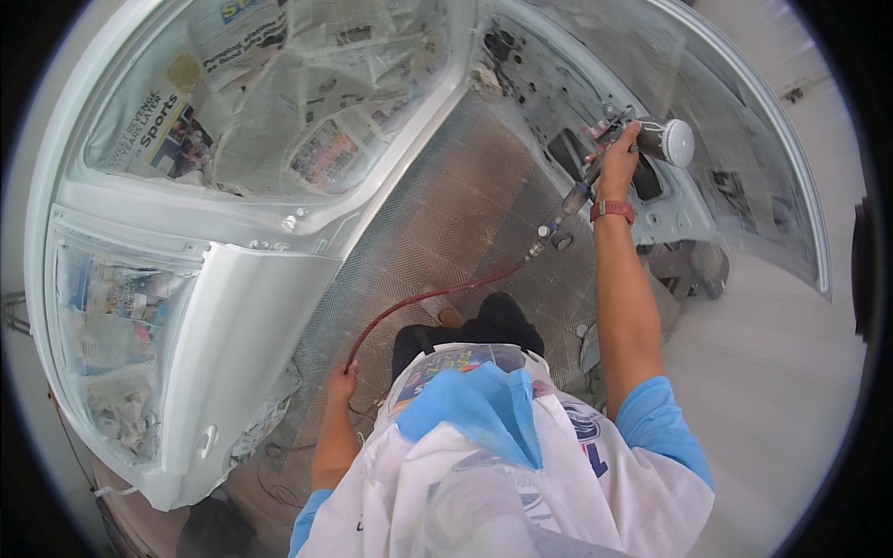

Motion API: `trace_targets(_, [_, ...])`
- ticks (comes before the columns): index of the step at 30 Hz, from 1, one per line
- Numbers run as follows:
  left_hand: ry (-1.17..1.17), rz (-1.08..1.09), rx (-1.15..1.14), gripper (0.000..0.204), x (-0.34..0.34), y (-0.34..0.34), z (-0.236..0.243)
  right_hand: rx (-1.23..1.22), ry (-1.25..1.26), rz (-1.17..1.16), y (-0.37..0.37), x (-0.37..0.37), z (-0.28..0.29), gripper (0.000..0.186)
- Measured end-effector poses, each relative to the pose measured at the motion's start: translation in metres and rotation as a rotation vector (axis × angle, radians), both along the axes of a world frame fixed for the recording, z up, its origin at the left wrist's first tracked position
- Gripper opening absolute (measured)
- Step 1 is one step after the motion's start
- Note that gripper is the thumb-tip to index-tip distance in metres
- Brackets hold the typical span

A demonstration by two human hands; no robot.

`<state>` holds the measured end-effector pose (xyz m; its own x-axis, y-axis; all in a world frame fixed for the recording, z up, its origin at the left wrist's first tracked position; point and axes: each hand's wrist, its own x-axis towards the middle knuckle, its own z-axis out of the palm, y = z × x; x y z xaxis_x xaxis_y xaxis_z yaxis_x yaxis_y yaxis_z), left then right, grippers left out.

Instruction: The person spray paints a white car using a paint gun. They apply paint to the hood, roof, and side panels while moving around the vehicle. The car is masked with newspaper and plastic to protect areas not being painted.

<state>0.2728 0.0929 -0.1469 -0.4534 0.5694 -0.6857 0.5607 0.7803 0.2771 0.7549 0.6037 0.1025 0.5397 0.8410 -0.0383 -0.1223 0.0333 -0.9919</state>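
Observation:
My right hand (616, 166) is closed around a paint spray gun (609, 130), held out at the inner side of an open white car door (684, 221). A dark cup (653, 139) with a white round end sticks out to the right of the gun. Below the grip hang a fitting and a small gauge (561, 241), joined to a red air hose (437, 293). The hose curves down to the left, where my left hand (342, 381) grips it. Whether the gun touches the door cannot be told.
To the left stands the white car body (186, 228), its front opening covered with newspaper (279, 102) and film. A second white door panel (256, 349) juts out nearer me. Metal grating (437, 219) forms the floor under my feet. A pale wall or floor surface (772, 372) lies right.

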Motion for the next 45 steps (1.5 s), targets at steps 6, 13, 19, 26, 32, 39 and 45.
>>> trace_targets(6, [0.033,0.085,-0.114,0.051,0.006,-0.001,0.012,0.011,-0.115,0.277,0.041,-0.09,-0.003,0.064])
trace_targets(13, [0.011,0.283,-0.119,0.053,0.061,0.012,0.002,0.097,-0.143,0.518,0.115,-0.181,0.014,0.059])
trace_targets(19, [0.045,0.445,-0.173,0.051,0.127,0.069,0.011,0.309,-0.196,0.656,0.183,-0.263,0.047,0.053])
trace_targets(26, [0.058,0.602,-0.081,0.046,0.186,0.131,0.012,0.487,0.071,0.998,0.21,-0.35,0.096,0.058])
trace_targets(32, [-0.025,0.63,-0.138,0.045,0.215,0.171,0.025,0.408,0.201,1.209,0.245,-0.363,0.104,0.065])
trace_targets(39, [-0.036,0.617,-0.088,0.046,0.22,0.21,0.023,0.481,-0.502,0.743,0.335,-0.31,0.051,0.057])
trace_targets(45, [-0.078,0.434,0.037,0.05,0.182,0.266,0.013,0.053,-0.259,0.834,0.323,-0.251,0.057,0.072])
